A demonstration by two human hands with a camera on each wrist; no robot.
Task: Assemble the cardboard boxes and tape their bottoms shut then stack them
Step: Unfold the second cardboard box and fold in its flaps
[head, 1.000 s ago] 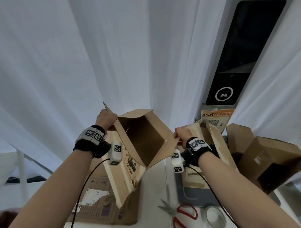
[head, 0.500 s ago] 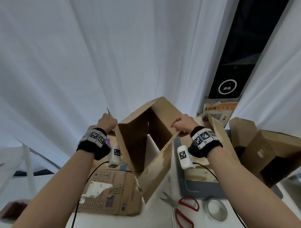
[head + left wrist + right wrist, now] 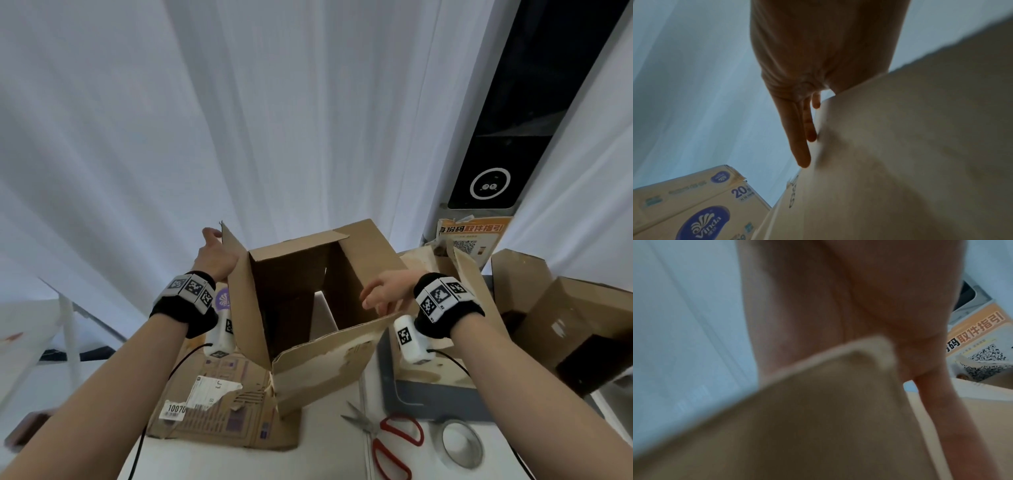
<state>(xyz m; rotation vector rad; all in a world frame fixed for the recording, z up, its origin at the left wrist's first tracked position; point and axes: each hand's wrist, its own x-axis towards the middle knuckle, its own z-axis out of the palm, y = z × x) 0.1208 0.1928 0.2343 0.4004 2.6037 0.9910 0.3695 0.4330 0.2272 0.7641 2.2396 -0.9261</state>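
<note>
The left hand (image 3: 215, 255) is pressing flat, straight fingers against the left flap, and the right hand (image 3: 383, 294) is gripping the near wall of the box (image 3: 318, 363), held mid-frame. Neither grip looks firm (judging by this), so it could collapse flat.

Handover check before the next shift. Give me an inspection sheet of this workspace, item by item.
Surface: white table, partly covered by cardboard.
Job's things: open cardboard box held up, both ends open; flattened printed carton lying under it; tape roll and red-handled scissors at the near right; more opened boxes at the right.
Clutter: Vinda tissue carton at the left.
Grippers: left hand flat, fingers straight against the box's left wall; right hand over the box's near right edge, grip unclear.
Cables: black leads from both wrist cameras.
Surroundings: white curtain; black kiosk panel with orange QR notice.
</note>
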